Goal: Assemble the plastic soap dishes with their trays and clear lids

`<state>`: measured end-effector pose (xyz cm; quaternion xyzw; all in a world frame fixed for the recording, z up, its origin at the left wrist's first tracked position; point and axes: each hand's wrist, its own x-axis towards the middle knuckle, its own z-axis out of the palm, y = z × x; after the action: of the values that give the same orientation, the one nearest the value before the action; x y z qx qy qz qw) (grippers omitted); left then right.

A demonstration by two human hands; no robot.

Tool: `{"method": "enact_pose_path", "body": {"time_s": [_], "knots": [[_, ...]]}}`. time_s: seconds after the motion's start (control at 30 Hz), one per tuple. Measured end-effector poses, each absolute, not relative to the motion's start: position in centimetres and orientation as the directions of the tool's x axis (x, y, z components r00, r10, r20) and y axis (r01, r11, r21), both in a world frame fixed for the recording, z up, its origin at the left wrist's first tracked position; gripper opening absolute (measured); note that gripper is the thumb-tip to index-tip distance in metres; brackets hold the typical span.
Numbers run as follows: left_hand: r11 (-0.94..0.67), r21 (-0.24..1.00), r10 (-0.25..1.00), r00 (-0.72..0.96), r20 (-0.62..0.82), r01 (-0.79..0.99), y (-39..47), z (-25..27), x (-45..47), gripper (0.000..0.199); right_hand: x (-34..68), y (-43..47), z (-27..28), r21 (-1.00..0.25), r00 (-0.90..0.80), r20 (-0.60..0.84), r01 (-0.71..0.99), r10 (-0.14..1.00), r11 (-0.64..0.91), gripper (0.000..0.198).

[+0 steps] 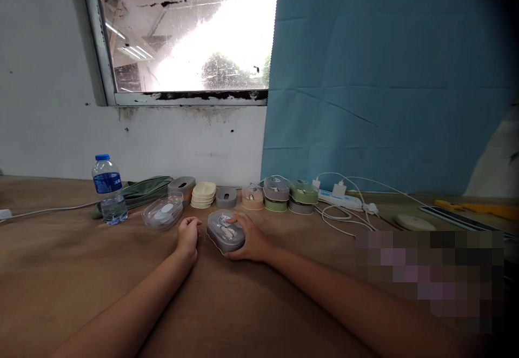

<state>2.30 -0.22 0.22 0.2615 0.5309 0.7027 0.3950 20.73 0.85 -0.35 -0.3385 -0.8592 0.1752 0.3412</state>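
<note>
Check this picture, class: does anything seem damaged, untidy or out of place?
The window frame looks worn, with dark patches along its bottom bar, and the wall below is stained. On the table, white cables lie in loose loops beside the power strip. The container in the right hand shows no obvious damage.

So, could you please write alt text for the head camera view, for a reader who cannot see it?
A person's right hand grips a grey box with a clear top on a brown table, with the left hand curled beside it. Farther back are a water bottle, more boxes and a power strip, with a window and a blue cloth above.
</note>
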Motion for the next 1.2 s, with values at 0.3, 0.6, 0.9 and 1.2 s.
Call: {"method": "enact_pose_path", "body": {"time_s": [0.3,0.6,0.9,1.2], "knots": [[-0.122,0.946,0.833,-0.549,-0.067,-0.302,-0.2,0.2,2.3,0.009,23.2,2.4,0.9,-0.524,-0.665,0.392,0.406,0.635,0.749,0.077],[-0.130,0.938,0.837,-0.544,-0.070,-0.320,-0.3,0.3,2.4,0.008,24.1,3.0,0.9,-0.468,-0.708,0.405,0.383,0.578,0.796,0.080],[-0.123,0.942,0.836,-0.544,-0.072,-0.313,-0.3,0.3,2.4,0.008,22.6,3.7,0.9,-0.321,-0.607,0.504,0.528,0.614,0.786,0.076],[-0.111,0.952,0.840,-0.540,-0.063,-0.284,-0.5,0.6,2.4,0.007,21.4,10.9,5.9,-0.219,-0.209,0.582,0.890,0.786,0.399,0.049]]}}
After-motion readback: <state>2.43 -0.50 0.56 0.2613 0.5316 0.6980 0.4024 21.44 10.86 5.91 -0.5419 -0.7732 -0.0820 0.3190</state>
